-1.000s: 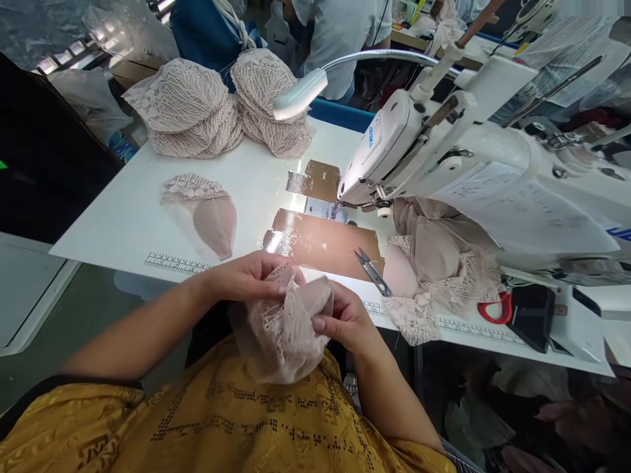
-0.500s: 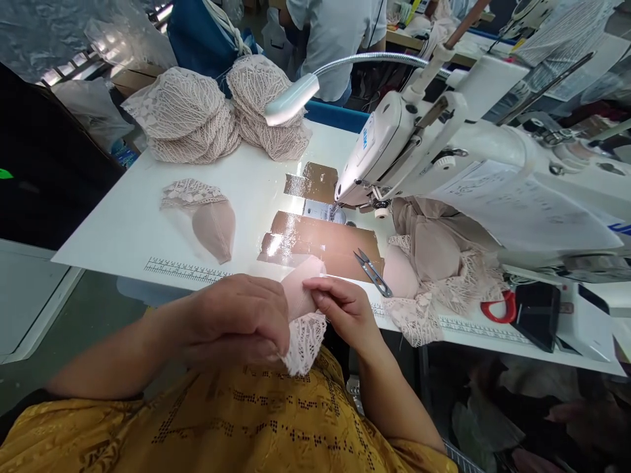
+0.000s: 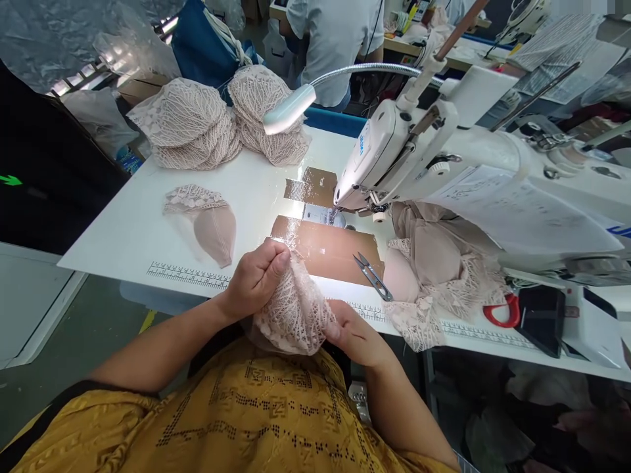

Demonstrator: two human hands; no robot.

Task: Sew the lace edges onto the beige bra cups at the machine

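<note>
Between my hands, at the table's front edge, is a lace-covered bra cup, its pale lace side facing up. My left hand is closed in a pinch on its upper left edge. My right hand grips the lower right side, thumb on the lace and fingers partly hidden under it. Just beyond my hands is the sewing machine, its needle area over a brown taped patch. Thread snips lie to the right of that patch.
Stacked lace cups stand at the back left. A single cup with lace lies on the left of the table. Sewn cups and lace are heaped at right, near red-handled scissors and a phone. A lamp hangs above.
The cup has been turned from its smooth side to its lace side and spread out. My left hand has moved up to the cup's top edge; my right hand has shifted slightly down.
</note>
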